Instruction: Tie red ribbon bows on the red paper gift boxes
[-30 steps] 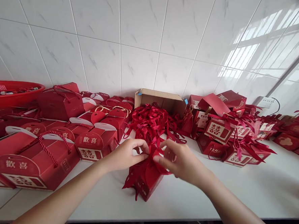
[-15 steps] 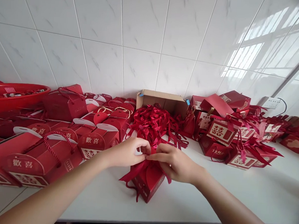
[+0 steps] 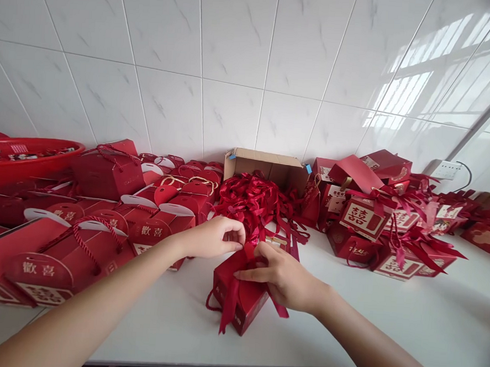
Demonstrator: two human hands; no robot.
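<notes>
A small red gift box [image 3: 248, 300] stands on the white table between my hands, with a dark red cord at its left side. Red ribbon [image 3: 230, 305] lies over its top, one tail hanging down the front and another on the right. My left hand [image 3: 219, 237] is at the box's back left, its fingers curled together at the ribbon; what they pinch is too small to make out. My right hand [image 3: 281, 274] is over the box's right side, closed on the ribbon, with a finger stretched across the top.
Behind the box, a heap of red ribbons [image 3: 250, 197] spills from a cardboard box [image 3: 271, 158]. Red boxes [image 3: 95, 257] fill the left, near a red basin [image 3: 50, 166]. Ribboned boxes [image 3: 365, 218] are piled at right. A power strip [image 3: 447, 170] is by the tiled wall.
My right hand has moved down and slightly right, away from my left hand, which has risen a little. The left ribbon tail now hangs down the front of the box.
</notes>
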